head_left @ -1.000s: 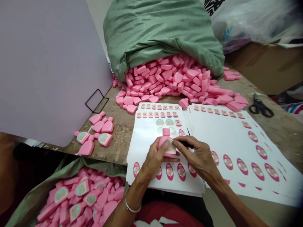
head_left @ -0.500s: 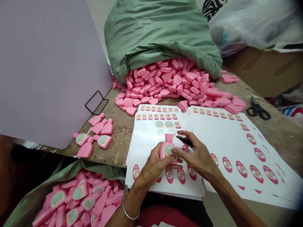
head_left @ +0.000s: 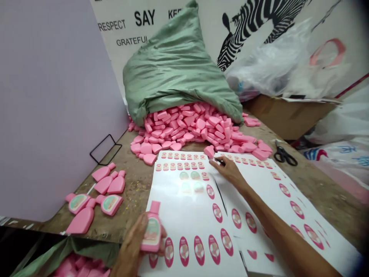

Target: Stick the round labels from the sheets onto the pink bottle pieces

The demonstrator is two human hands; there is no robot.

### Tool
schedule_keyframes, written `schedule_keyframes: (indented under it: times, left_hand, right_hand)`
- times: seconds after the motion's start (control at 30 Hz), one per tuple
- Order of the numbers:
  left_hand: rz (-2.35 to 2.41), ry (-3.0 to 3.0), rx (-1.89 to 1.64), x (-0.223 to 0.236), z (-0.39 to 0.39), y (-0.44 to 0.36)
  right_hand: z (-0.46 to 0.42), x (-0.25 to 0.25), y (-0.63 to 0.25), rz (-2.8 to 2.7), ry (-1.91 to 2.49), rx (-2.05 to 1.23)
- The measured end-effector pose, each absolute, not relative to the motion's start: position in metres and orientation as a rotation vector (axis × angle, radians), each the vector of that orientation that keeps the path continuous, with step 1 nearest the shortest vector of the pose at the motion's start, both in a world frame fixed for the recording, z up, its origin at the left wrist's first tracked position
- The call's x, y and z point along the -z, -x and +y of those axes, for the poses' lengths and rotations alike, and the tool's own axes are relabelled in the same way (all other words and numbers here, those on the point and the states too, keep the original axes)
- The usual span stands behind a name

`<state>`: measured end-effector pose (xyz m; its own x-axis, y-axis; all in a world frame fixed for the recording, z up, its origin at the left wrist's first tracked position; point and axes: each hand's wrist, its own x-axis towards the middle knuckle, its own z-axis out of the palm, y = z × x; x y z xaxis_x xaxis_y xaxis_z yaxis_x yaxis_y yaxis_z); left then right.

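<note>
My left hand [head_left: 133, 240] is closed around a small pink bottle [head_left: 152, 235] with a pale green label on its front, cap upward, at the lower left of the sticker sheets. My right hand [head_left: 229, 169] reaches to the far side of the sheets, fingers pinched on a slim black tool [head_left: 220, 161] whose exact kind I cannot make out. Just beyond those fingertips lies a loose unlabelled pink bottle [head_left: 209, 151]. Beneath and between the hands is the left sticker sheet [head_left: 178, 209], with small, oval and green stickers; another sticker sheet [head_left: 259, 192] lies to the right.
A green sack [head_left: 175, 77] spills a heap of pink bottles [head_left: 187, 129] at the back. Several bottles, two labelled [head_left: 111, 204], lie at left beside a black wire stand [head_left: 106, 150]. Black-handled scissors [head_left: 285, 156] rest at right. A lower sack [head_left: 77, 250] holds more bottles.
My hands have parted: the left took the labelled bottle down and left, while the right moved away toward the far edge of the sheets with the black tool. The view has tilted upward.
</note>
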<state>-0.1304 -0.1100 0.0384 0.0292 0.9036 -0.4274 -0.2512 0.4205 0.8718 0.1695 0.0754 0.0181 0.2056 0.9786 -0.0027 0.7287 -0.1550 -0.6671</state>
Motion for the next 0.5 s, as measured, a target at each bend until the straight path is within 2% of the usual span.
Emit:
schedule_keyframes:
  times: [0.17,0.27,0.4,0.5]
  left_hand:
    - [1.918,-1.032,-1.049,-0.002,-0.114,0.215]
    - [2.182,-1.356,-0.994,0.001,-0.103,0.249]
    - [2.472,-1.727,-1.166,-0.027,-0.079,0.234]
    - [2.205,-1.512,-1.407,-0.050,-0.066,0.182]
  right_hand:
    - [0.148,-0.010,-0.171,-1.467,2.143,-0.503]
    - [0.161,-0.011,-0.165,-1.451,2.161,-0.505]
    - [0.132,-0.028,-0.159,-1.533,2.007,-0.543]
    - [0.076,-0.043,-0.142,-1.646,1.672,-0.795]
